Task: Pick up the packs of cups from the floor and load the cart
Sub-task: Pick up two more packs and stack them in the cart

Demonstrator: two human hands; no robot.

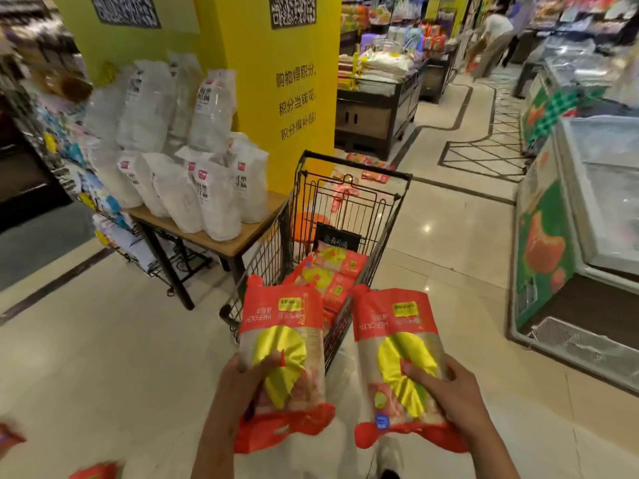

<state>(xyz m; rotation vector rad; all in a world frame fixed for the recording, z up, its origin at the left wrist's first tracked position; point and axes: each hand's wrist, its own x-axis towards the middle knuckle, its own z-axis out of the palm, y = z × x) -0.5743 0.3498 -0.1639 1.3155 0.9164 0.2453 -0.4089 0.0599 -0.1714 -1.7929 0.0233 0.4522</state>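
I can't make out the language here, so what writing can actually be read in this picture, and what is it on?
"购物得积分, 积分当钱花, 积分得补贴" on the yellow pillar.
"WEFOLR", seen upside down and a little uncertain, on the red pack in the left hand.
Similar letters on the pack in the right hand: too blurred.
Labels on the white packs: too blurred.
QR codes: no words.

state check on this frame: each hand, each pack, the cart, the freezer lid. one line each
left hand: grips the left pack, held up
right hand: grips the right pack, held up
left pack: sealed, in the air, near the cart's end
right pack: sealed, in the air
cart: upright, partly loaded with similar packs
packs on floor: blurred, not yet picked up
freezer lid: closed
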